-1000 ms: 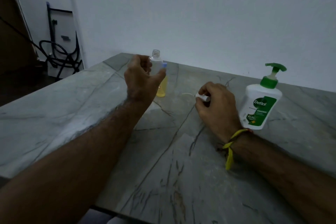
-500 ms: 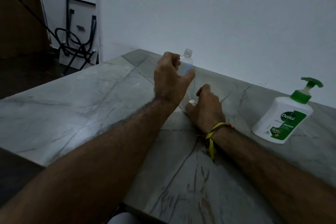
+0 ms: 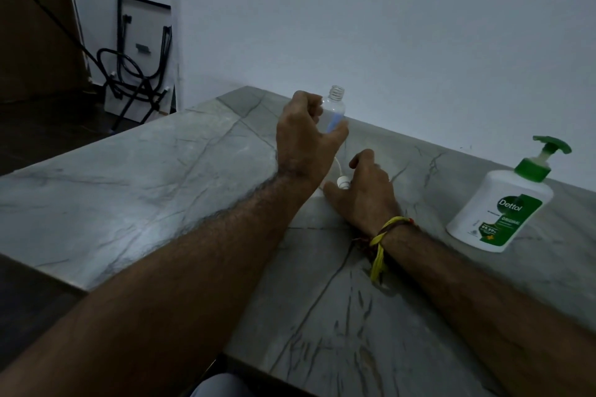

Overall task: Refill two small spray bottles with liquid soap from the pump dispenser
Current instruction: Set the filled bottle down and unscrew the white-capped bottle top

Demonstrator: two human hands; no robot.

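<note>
My left hand (image 3: 303,142) grips a small clear spray bottle (image 3: 336,105) upright above the table, its threaded neck uncapped and a blue patch on its side. Just below and to the right, my right hand (image 3: 367,193) rests low on the marble table (image 3: 145,177). It pinches the white spray head (image 3: 343,183) at the thumb, and the thin dip tube curves away behind my left wrist. The white Dettol pump dispenser (image 3: 496,206) with a green pump stands at the right, untouched. No second small bottle shows in this view.
A white wall runs close behind the table's far edge. Off the table's left side, on the floor, stand a dark folded metal frame and cables (image 3: 135,74). The near left edge of the table drops to a dark floor.
My right hand moved left and down to the table with the spray head, ending under my left hand. The yellowish bottle seen a second ago is now out of sight.
</note>
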